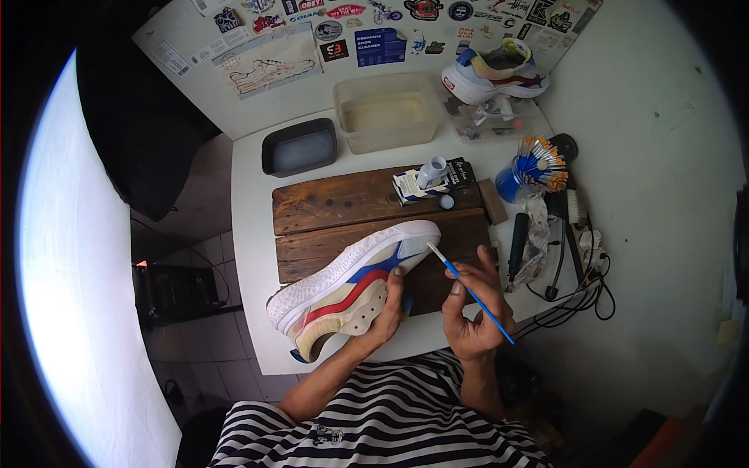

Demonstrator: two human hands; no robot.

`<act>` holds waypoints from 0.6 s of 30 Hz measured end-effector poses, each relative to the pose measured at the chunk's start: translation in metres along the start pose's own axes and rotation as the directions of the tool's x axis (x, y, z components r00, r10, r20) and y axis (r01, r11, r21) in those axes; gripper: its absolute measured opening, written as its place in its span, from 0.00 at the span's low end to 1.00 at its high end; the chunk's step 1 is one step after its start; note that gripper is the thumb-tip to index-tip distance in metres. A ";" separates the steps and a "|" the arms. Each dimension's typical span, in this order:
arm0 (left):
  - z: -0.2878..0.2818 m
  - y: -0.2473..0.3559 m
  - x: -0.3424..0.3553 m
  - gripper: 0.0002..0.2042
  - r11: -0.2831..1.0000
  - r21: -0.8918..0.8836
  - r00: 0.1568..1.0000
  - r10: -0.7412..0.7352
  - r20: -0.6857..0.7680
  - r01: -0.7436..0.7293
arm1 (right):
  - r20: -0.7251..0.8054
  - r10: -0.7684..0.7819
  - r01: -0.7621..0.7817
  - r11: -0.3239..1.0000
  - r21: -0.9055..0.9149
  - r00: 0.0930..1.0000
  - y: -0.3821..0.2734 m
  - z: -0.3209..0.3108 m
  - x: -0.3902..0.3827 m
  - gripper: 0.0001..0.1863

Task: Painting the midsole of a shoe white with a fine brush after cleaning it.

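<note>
My left hand (385, 313) is closed round the upper of a sneaker (355, 281), cream with red and blue parts and a white sole. The shoe is tipped on its side, toe to the right, sole edge turned up and away from me. Between the fingers of my right hand (477, 312) is a thin blue paintbrush (480, 303). Its pale tip meets the toe area of the shoe, or lies very close to it. Beyond the toe, a small open bottle (432, 171) stands by a printed carton (413, 187), with a small round cap (446, 202) nearby.
Dark wooden boards (320, 202) lie on the white table (253, 257). Behind them are a black tray (299, 148) and a clear tub (387, 117). Another sneaker (495, 74) rests on a plastic box (499, 121). To the right stand a brush-filled cup (511, 187) and tangled cables (581, 292).
</note>
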State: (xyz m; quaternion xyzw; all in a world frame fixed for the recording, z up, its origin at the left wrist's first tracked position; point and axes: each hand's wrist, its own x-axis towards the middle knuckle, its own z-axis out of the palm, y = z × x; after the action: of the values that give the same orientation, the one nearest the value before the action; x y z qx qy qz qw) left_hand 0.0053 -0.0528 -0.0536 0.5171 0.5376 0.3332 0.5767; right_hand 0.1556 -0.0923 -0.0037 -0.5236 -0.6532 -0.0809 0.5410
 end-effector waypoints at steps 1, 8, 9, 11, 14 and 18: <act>0.000 0.000 0.000 0.23 1.000 0.002 1.000 -0.006 0.006 0.006 | -0.009 -0.018 0.018 1.000 -0.026 1.000 -0.001 0.002 -0.001 0.10; 0.001 -0.001 0.001 0.22 0.998 -0.037 0.999 0.043 0.006 -0.042 | -0.012 -0.057 0.055 0.994 -0.096 0.998 0.000 0.011 -0.005 0.10; 0.002 -0.002 0.001 0.22 0.998 -0.035 0.999 0.043 0.008 -0.043 | -0.006 -0.053 0.053 0.995 -0.086 0.999 0.000 0.012 -0.005 0.10; 0.005 -0.004 0.001 0.17 0.986 -0.099 0.990 0.128 -0.057 -0.133 | -0.005 -0.050 0.049 0.995 -0.084 0.999 -0.001 0.013 -0.005 0.10; 0.006 -0.006 0.003 0.18 0.984 -0.100 0.988 0.140 -0.062 -0.146 | -0.003 -0.047 0.046 0.996 -0.080 0.999 -0.002 0.014 -0.005 0.10; 0.004 -0.008 0.003 0.19 0.993 -0.066 0.995 0.101 -0.023 -0.102 | -0.009 -0.044 0.043 0.996 -0.072 0.999 0.000 0.015 -0.006 0.09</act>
State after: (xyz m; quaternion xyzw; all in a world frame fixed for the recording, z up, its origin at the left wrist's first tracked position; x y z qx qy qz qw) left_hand 0.0079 -0.0530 -0.0629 0.5209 0.5047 0.3850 0.5708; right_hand 0.1450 -0.0859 -0.0145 -0.5279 -0.6583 -0.1188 0.5232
